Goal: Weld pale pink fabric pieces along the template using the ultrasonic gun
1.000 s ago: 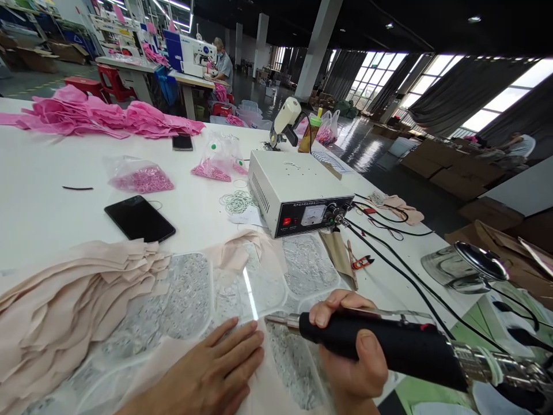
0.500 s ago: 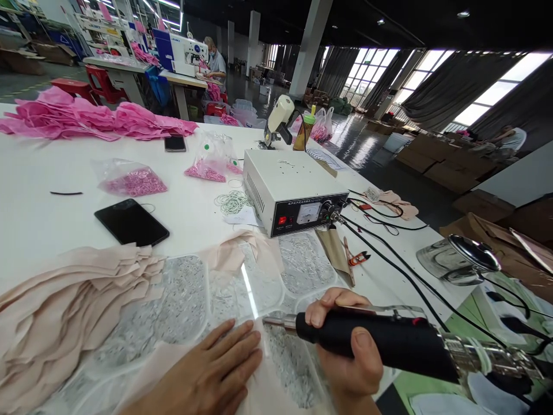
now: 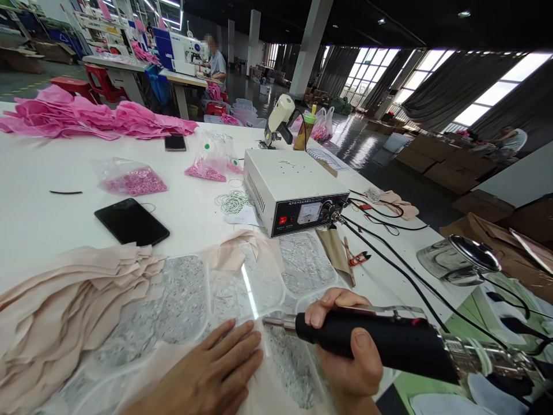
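My left hand lies flat, fingers stretched out, over a piece of thin beige fabric on a grey stone-patterned mat. In my right hand is a black ultrasonic hand tool, gripped around its barrel. Its metal tip points left and ends just beside my left fingertips, over the mat; whether it touches the surface I cannot tell. To the left, a stack of beige fabric pieces is fanned out on the mat. Another beige piece lies rumpled at the mat's far side.
Beyond the mat stands a white generator box, a red light glowing on its front. Black cables run from it along the right. A phone, bags of pink pieces, orange-handled snips and a metal mug lie around.
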Demonstrator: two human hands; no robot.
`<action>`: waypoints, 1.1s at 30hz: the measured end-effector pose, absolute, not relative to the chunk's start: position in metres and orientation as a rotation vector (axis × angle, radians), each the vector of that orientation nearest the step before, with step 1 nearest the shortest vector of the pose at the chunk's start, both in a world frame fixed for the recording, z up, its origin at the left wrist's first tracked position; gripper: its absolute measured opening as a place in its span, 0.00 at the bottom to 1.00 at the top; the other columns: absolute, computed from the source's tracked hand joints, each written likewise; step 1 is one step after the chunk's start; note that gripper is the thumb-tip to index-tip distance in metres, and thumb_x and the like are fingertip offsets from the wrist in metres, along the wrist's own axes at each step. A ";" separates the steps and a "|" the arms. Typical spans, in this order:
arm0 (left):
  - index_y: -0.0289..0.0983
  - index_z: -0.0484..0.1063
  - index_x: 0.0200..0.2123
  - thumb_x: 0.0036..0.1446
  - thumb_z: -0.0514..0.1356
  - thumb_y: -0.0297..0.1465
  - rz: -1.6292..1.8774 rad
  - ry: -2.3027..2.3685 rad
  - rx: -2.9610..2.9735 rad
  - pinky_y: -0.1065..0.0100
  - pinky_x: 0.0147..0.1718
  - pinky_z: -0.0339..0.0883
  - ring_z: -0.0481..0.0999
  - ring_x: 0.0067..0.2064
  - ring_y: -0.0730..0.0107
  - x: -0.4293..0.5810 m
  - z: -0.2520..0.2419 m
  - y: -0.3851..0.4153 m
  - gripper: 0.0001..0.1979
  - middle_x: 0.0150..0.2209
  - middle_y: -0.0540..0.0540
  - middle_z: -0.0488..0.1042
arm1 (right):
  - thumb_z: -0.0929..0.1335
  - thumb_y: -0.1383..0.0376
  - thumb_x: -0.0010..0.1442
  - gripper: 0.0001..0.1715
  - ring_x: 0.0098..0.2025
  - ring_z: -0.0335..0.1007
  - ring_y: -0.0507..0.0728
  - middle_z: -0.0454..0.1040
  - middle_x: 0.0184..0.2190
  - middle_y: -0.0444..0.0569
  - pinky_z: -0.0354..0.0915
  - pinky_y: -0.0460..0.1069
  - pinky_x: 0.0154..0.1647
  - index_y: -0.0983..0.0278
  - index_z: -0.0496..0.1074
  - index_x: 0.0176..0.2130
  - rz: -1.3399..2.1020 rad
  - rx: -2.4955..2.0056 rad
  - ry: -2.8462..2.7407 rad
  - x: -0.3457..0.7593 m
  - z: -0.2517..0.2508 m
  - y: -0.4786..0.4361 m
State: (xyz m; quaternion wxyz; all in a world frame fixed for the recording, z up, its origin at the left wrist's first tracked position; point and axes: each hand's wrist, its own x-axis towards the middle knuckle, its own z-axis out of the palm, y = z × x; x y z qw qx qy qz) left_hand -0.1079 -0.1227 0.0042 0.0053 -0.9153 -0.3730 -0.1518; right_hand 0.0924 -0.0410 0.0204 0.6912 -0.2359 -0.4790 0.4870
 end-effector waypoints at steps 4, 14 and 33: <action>0.34 0.69 0.60 0.67 0.55 0.26 -0.494 -1.147 -2.815 0.60 0.65 0.59 0.69 0.63 0.60 -0.109 0.005 -0.124 0.19 0.59 0.44 0.73 | 0.66 0.57 0.60 0.12 0.23 0.72 0.50 0.69 0.32 0.44 0.72 0.49 0.25 0.60 0.73 0.40 1.102 -0.516 -1.068 0.092 0.018 -0.040; 0.33 0.71 0.57 0.66 0.55 0.27 -0.387 -1.072 -2.753 0.60 0.60 0.66 0.71 0.61 0.59 -0.109 0.004 -0.122 0.18 0.58 0.45 0.74 | 0.66 0.58 0.62 0.09 0.25 0.72 0.50 0.69 0.33 0.43 0.73 0.49 0.26 0.60 0.71 0.38 1.083 -0.495 -1.147 0.091 0.018 -0.044; 0.35 0.68 0.61 0.65 0.56 0.28 -0.267 -1.099 -2.759 0.58 0.59 0.69 0.67 0.64 0.57 -0.111 0.002 -0.126 0.22 0.62 0.45 0.69 | 0.66 0.57 0.62 0.09 0.25 0.72 0.50 0.68 0.33 0.43 0.72 0.49 0.27 0.59 0.71 0.39 1.078 -0.485 -1.161 0.088 0.014 -0.043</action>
